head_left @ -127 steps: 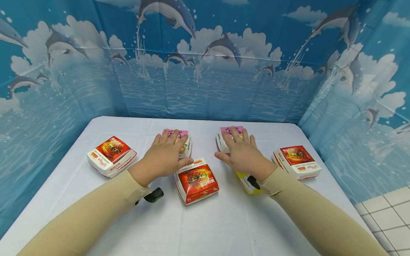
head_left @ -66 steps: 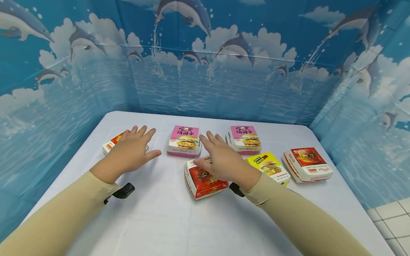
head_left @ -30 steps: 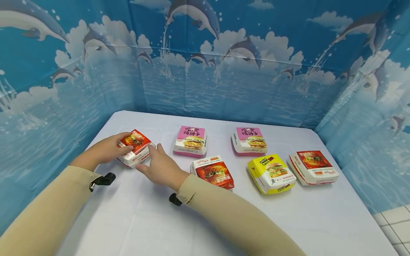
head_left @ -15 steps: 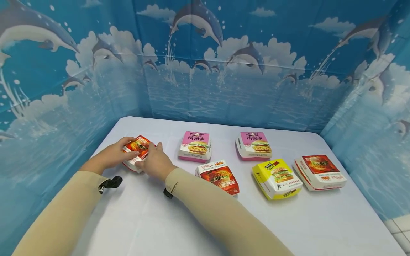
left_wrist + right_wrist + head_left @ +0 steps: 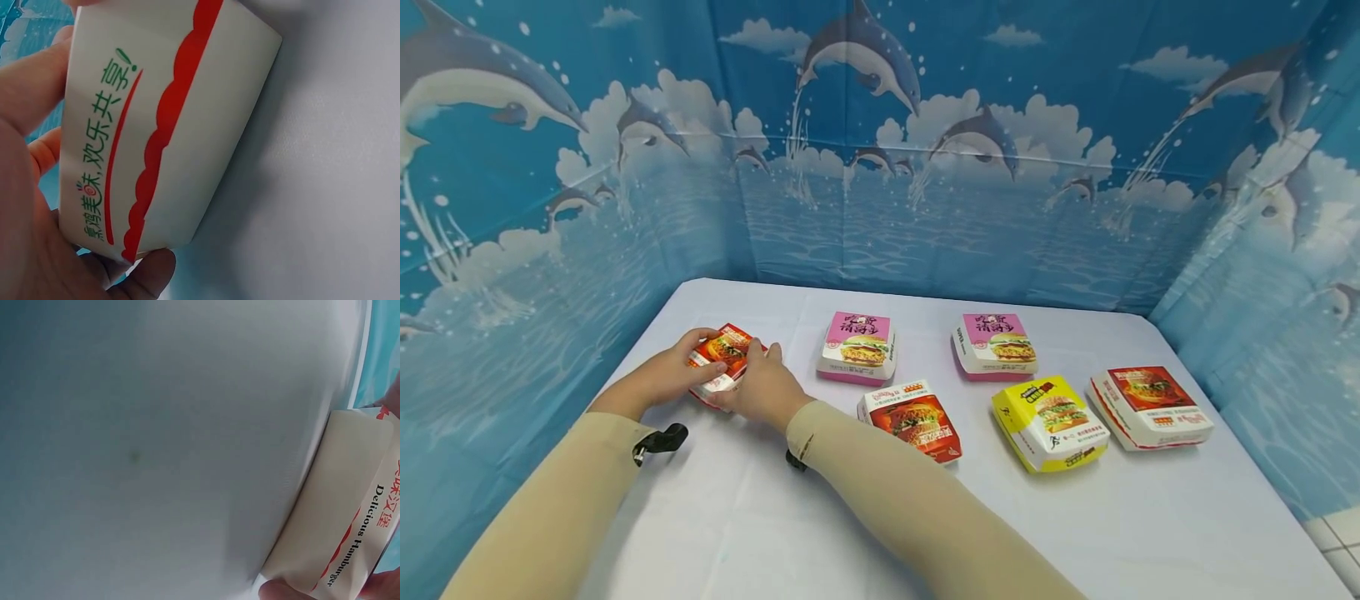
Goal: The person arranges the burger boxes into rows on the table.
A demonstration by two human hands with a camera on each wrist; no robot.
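In the head view, a red-and-white burger box [image 5: 733,340] sits at the far left of the table, between both hands. My left hand [image 5: 662,379] grips its left side, thumb at the near end and fingers at the far end. My right hand [image 5: 769,390] holds the right side, partly covering it. The left wrist view shows the box's white side [image 5: 144,125] with green lettering and a red scalloped band, fingers at its ends. In the right wrist view, the opposite side [image 5: 340,506] reads "Delicious Hamburger", with fingertips at its ends. The box's underside is hidden.
Two pink-topped burger boxes, left [image 5: 857,348] and right [image 5: 995,348], stand toward the back. Nearer are a red box [image 5: 913,417], partly behind the right sleeve, a yellow box [image 5: 1051,425] and another red box [image 5: 1150,408]. A dolphin-print curtain [image 5: 880,217] surrounds the white table [image 5: 737,533].
Both hands, spread flat over the middle boxes at first, have moved left and taken hold of the leftmost red burger box. Over the last half second they barely move; the view has swung left.
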